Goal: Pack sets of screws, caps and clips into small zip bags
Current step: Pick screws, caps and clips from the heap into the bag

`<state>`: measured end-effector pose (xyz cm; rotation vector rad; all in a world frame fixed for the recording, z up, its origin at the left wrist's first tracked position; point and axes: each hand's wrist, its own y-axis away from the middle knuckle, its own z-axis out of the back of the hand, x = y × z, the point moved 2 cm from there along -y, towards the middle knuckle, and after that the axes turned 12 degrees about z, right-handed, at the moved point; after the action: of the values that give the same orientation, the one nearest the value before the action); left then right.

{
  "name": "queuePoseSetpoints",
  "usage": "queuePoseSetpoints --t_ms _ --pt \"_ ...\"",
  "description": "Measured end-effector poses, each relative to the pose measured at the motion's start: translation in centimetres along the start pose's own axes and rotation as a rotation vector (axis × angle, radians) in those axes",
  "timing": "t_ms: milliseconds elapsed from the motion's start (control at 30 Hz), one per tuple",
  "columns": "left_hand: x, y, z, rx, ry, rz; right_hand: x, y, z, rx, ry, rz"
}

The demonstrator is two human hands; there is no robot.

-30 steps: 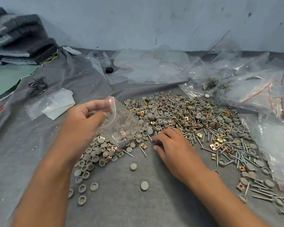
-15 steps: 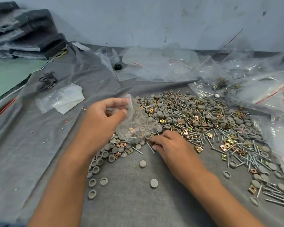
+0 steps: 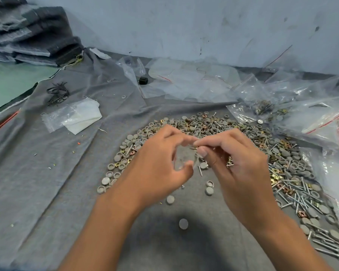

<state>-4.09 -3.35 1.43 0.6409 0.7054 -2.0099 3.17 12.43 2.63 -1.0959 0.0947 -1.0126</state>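
A wide pile point(image 3: 219, 126) of grey round caps, brass square clips and long silver screws covers the grey cloth. My left hand point(image 3: 160, 163) holds a small clear zip bag point(image 3: 184, 159) by its mouth, between thumb and fingers, above the pile's near edge. My right hand point(image 3: 237, 163) is raised beside it, fingertips pinching small parts at the bag's opening; a screw tip point(image 3: 230, 164) sticks out under its palm. What the fingers hold is mostly hidden. Loose caps point(image 3: 209, 190) lie below the hands.
Empty and filled zip bags point(image 3: 305, 114) with red seal lines are heaped at the right and back. A folded clear bag point(image 3: 74, 117) and black ties point(image 3: 57, 92) lie at the left. Folded grey fabric point(image 3: 31, 36) is stacked at the back left, against the wall.
My right hand has lifted off the pile and come up to the bag's mouth. My left hand has brought the bag lower and toward the middle. The camera view has shifted.
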Motion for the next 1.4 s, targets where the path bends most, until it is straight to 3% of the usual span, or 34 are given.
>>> queuePoseSetpoints --t_ms 100,200,600,733,800,867,967,1033,1200,1400 --pt "-0.3 0.1 -0.5 0.001 -0.005 -0.032 0.3 0.3 -0.2 0.001 0.054 -0.022" --pt "-0.2 0.3 -0.6 -0.014 0.025 -0.020 0.1 0.4 -0.2 -0.064 -0.044 -0.107" --pt "0.2 0.2 -0.4 -0.024 0.027 -0.030 -0.1 0.4 0.3 -0.067 -0.088 -0.119" --pt "0.7 0.2 -0.1 -0.042 0.017 -0.032 -4.7 0.8 5.1 -0.211 0.021 -0.302" --pt "0.7 0.2 -0.2 -0.040 0.011 -0.034 -7.5 1.8 6.7 -0.095 0.136 -0.446" --pt "0.5 0.1 -0.5 -0.028 0.001 -0.045 -9.4 3.3 6.3 0.172 0.228 -0.542" --pt "0.4 0.1 -0.8 -0.025 -0.005 -0.058 -10.1 4.6 4.1 0.591 0.329 -0.543" --pt "0.6 0.2 -0.7 -0.026 0.006 -0.061 -10.0 5.1 3.2 0.734 0.372 -0.521" --pt "0.9 0.2 -0.7 -0.024 -0.008 -0.053 -9.5 5.7 3.2 0.703 0.368 -0.476" --pt "0.6 0.2 -0.8 -0.011 -0.038 -0.047 -9.9 5.5 4.8 0.570 0.187 -0.617"
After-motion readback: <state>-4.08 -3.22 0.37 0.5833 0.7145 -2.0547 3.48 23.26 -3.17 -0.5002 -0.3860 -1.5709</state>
